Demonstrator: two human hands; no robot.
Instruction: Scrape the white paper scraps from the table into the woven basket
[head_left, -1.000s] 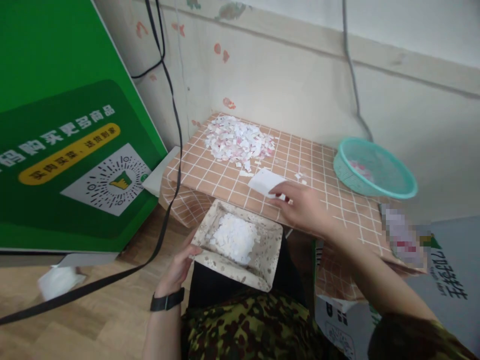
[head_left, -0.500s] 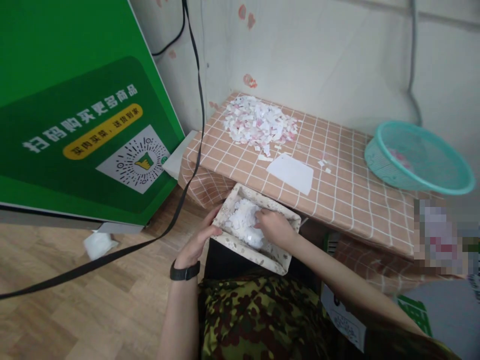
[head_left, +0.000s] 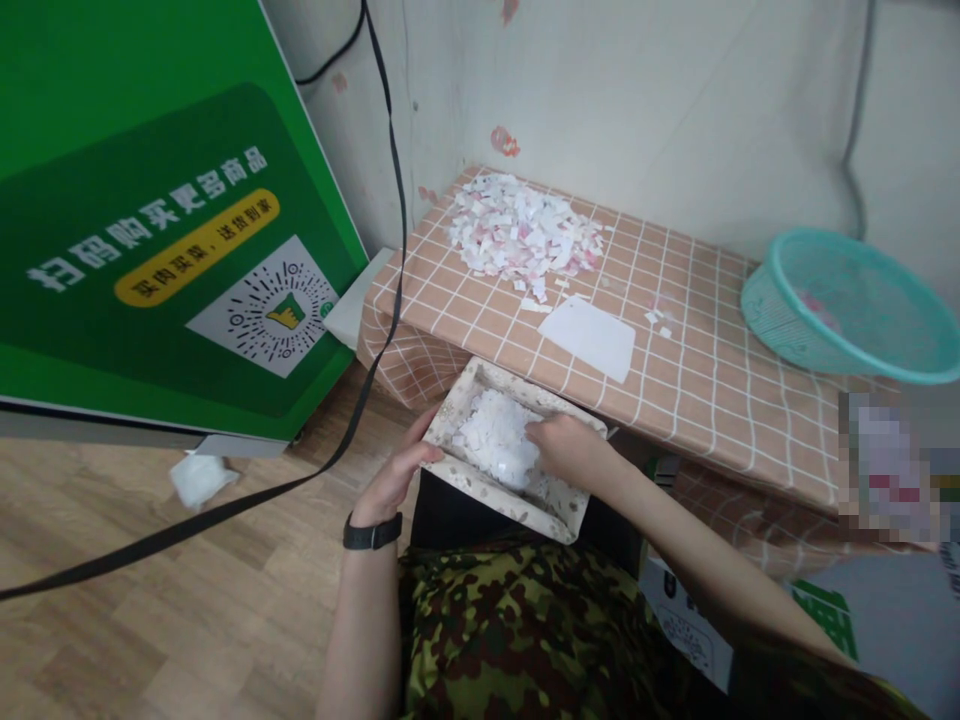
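Checking the head view, our only one: our right hand (head_left: 566, 450) is down in the patterned box (head_left: 480, 488), fingers at the white paper bits (head_left: 491, 435). A second ago it held the white card (head_left: 589, 335) at the table (head_left: 697, 410); half a second ago the card already lay flat near the front edge, and it hasn't moved since. So the card is out of hand, and we'd read the work as being with the bits in the box now.

Right grip: fingers curled at the heap; can't tell if they're pinching bits or just pushing them. Left grip: our left hand (head_left: 397, 478) is grasping the box's left end, thumb over the rim, same as both earlier frames.

Box is over our lap by the table's front edge; can't tell if they touch. Table, no change: big pile of scraps (head_left: 521, 225) behind the card, a few loose scraps (head_left: 665, 332) right of it, teal basket (head_left: 787, 320) further right, something pink inside.
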